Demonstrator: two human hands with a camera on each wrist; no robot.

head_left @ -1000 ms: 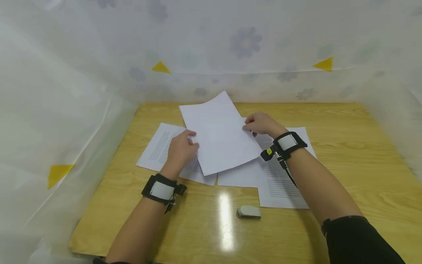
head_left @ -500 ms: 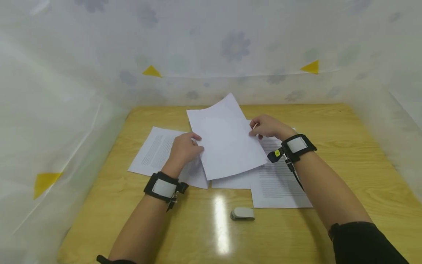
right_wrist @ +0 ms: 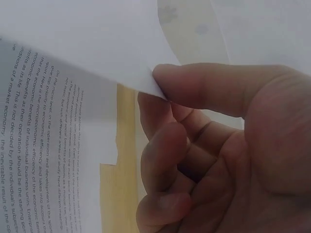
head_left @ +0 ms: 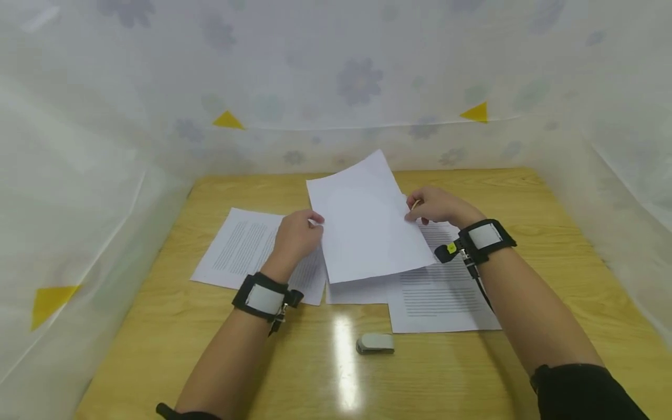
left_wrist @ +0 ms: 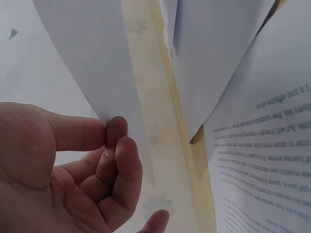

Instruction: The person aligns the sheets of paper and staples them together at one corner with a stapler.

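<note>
In the head view, a blank white sheet of paper is held lifted above the yellow wooden bench, pinched at its left edge by the left hand and at its right edge by the right hand. Compared with a second ago, the sheet is seen tilted a little more upright and carried slightly to the right, while the pinches on both edges are unchanged. Below it, a printed page on the left, a printed page on the right and a plain white sheet between them lie flat on the bench. A small grey stapler rests near the front edge, apart from the papers. The sheet is judged to be in the middle of being lifted and turned, not yet set down.

In the left wrist view, the grip is closed: the sheet's edge is pinched between thumb and forefinger, with the printed page seen beyond.

In the right wrist view, a corner of the sheet is likewise pinched under the thumb, the remaining fingers curled beneath.
</note>
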